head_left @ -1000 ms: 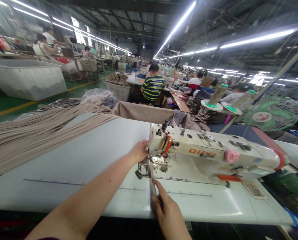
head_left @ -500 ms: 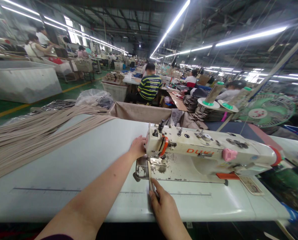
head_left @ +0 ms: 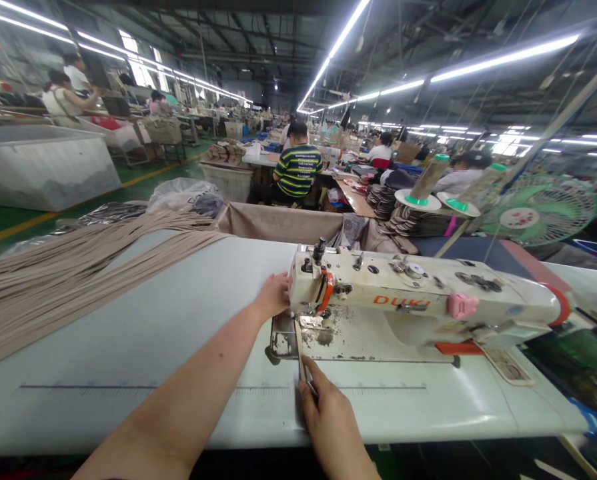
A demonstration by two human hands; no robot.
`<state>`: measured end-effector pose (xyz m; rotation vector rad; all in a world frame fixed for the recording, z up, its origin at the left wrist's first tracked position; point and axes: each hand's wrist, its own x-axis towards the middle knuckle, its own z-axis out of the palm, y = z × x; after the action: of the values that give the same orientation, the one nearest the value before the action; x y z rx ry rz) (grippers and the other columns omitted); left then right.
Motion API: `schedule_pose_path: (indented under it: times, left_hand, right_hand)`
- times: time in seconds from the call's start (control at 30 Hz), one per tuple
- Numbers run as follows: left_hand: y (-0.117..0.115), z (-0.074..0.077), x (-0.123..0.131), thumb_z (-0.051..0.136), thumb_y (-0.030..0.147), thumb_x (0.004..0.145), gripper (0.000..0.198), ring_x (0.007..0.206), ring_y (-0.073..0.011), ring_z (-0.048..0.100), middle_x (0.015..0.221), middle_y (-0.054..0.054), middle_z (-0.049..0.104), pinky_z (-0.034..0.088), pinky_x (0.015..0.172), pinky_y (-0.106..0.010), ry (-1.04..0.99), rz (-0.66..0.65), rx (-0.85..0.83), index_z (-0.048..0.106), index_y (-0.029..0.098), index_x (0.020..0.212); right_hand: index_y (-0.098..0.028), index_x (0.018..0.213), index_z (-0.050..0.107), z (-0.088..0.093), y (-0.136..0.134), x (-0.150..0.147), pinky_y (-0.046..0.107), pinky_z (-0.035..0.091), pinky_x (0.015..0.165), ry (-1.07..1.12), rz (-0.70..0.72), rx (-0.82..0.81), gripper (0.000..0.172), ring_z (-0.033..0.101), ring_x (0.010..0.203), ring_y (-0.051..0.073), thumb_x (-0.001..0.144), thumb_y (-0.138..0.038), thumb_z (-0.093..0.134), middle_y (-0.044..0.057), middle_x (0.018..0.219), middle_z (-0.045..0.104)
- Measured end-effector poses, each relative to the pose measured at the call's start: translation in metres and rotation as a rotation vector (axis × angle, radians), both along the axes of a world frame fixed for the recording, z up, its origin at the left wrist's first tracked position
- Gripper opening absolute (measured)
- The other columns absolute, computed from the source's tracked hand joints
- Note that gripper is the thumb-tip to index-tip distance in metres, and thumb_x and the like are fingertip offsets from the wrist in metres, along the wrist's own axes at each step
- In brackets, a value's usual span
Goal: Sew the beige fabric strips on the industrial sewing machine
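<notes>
A white sewing machine (head_left: pixel 368 293) with an orange-lettered arm stands before me. My left hand (head_left: pixel 274 295) reaches to the far left side of its head; the fingertips go out of sight behind the head, so what they touch is hidden. A narrow beige fabric strip (head_left: pixel 299 347) runs from the presser foot area toward me over the metal plate. My right hand (head_left: pixel 331 407) is closed on the strip's near part, thumb and forefinger together. A thin dark metallic tool, its kind unclear, also shows between these fingers.
Long beige strips (head_left: pixel 78 267) lie in a heap across the table's left side. A ruler scale (head_left: pixel 88 387) is marked along the white tabletop (head_left: pixel 178 320). Thread cones (head_left: pixel 428 180) and a green fan (head_left: pixel 533 213) stand at the right. A cloth-lined bin (head_left: pixel 283 223) sits beyond the table.
The view has shifted slightly. Both hands keep nearly the same places at the machine, and the strip stays in my right hand.
</notes>
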<state>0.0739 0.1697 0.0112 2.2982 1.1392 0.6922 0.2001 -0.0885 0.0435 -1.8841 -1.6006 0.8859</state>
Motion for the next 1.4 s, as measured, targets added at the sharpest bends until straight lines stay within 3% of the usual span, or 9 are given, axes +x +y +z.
schedule_pose_path:
  times: [0.13, 0.47, 0.63, 0.8, 0.97, 1.07, 1.17, 1.23, 1.4]
  left_hand:
    - [-0.001, 0.001, -0.001, 0.066, 0.013, 0.078, 0.032, 0.138, -0.0384, 0.053, 0.127, -0.011, 0.074, 0.020, 0.125, -0.060, -0.047, 0.037, -0.003, 0.079, 0.023, 0.106]
    - [-0.004, 0.007, 0.004, 0.068, 0.007, 0.074, 0.017, 0.117, -0.0322, 0.066, 0.109, -0.010, 0.078, 0.037, 0.116, -0.049, -0.154, 0.061, -0.019, 0.075, 0.021, 0.068]
    - [-0.007, 0.011, 0.000, 0.070, 0.009, 0.074, 0.009, 0.103, -0.0246, 0.068, 0.101, -0.008, 0.077, 0.049, 0.101, -0.042, -0.242, 0.131, -0.085, 0.073, 0.017, 0.072]
    - [-0.010, 0.014, -0.008, 0.071, 0.016, 0.074, 0.002, 0.108, -0.0234, 0.065, 0.108, -0.007, 0.073, 0.048, 0.102, -0.042, -0.404, 0.270, -0.177, 0.070, 0.017, 0.073]
    - [-0.023, 0.015, -0.019, 0.065, 0.042, 0.080, 0.026, 0.087, -0.0256, 0.068, 0.077, -0.005, 0.069, 0.054, 0.088, -0.043, -0.616, 0.367, -0.380, 0.066, 0.018, 0.071]
    - [-0.040, 0.015, -0.033, 0.065, 0.052, 0.079, 0.034, 0.084, -0.0232, 0.070, 0.078, -0.005, 0.069, 0.057, 0.088, -0.041, -0.761, 0.354, -0.496, 0.061, 0.018, 0.075]
    - [-0.064, 0.018, -0.051, 0.072, 0.058, 0.075, 0.043, 0.090, -0.0223, 0.072, 0.086, -0.006, 0.071, 0.058, 0.094, -0.041, -0.870, 0.326, -0.552, 0.061, 0.018, 0.084]
    - [-0.082, 0.023, -0.062, 0.077, 0.059, 0.072, 0.047, 0.093, -0.0226, 0.074, 0.090, -0.006, 0.072, 0.057, 0.098, -0.041, -0.906, 0.324, -0.555, 0.062, 0.017, 0.089]
    - [-0.123, 0.037, -0.088, 0.081, 0.056, 0.074, 0.043, 0.102, -0.0260, 0.073, 0.095, -0.007, 0.076, 0.055, 0.098, -0.039, -0.869, 0.365, -0.514, 0.065, 0.019, 0.088]
  right_hand:
    - [-0.015, 0.152, 0.051, 0.001, 0.002, -0.004, 0.043, 0.054, 0.097, -0.051, -0.007, -0.005, 0.054, 0.073, 0.112, 0.034, 0.101, -0.025, 0.040, 0.016, 0.125, 0.075]
    - [-0.015, 0.150, 0.054, 0.001, 0.009, -0.007, 0.045, 0.054, 0.099, -0.065, -0.027, -0.033, 0.052, 0.072, 0.115, 0.034, 0.100, -0.024, 0.042, 0.016, 0.126, 0.075]
    - [-0.016, 0.147, 0.056, -0.007, 0.010, -0.004, 0.042, 0.054, 0.100, -0.090, -0.028, 0.059, 0.049, 0.071, 0.117, 0.031, 0.102, -0.028, 0.041, 0.015, 0.128, 0.073]
    - [-0.021, 0.140, 0.061, -0.013, 0.005, 0.001, 0.041, 0.055, 0.097, -0.131, -0.076, 0.239, 0.043, 0.069, 0.110, 0.028, 0.102, -0.034, 0.047, 0.014, 0.124, 0.067]
    - [-0.017, 0.127, 0.067, -0.011, 0.001, 0.006, 0.040, 0.053, 0.100, -0.002, -0.117, 0.405, 0.034, 0.064, 0.110, 0.026, 0.099, -0.032, 0.053, 0.015, 0.119, 0.062]
    - [-0.017, 0.113, 0.071, -0.003, 0.002, 0.003, 0.041, 0.053, 0.097, 0.080, -0.132, 0.436, 0.029, 0.063, 0.106, 0.027, 0.099, -0.036, 0.054, 0.015, 0.114, 0.063]
    - [-0.019, 0.107, 0.072, 0.006, 0.004, -0.006, 0.038, 0.053, 0.090, 0.226, -0.067, 0.376, 0.030, 0.063, 0.095, 0.024, 0.099, -0.042, 0.055, 0.010, 0.101, 0.067]
    - [-0.020, 0.112, 0.071, 0.010, 0.006, -0.015, 0.034, 0.053, 0.077, 0.403, -0.012, 0.242, 0.037, 0.062, 0.079, 0.020, 0.098, -0.051, 0.056, 0.006, 0.089, 0.068]
    - [-0.017, 0.107, 0.072, 0.008, 0.015, -0.042, 0.023, 0.036, 0.052, 0.788, 0.004, -0.042, 0.059, 0.050, 0.058, 0.011, 0.090, -0.072, 0.059, 0.002, 0.078, 0.066]
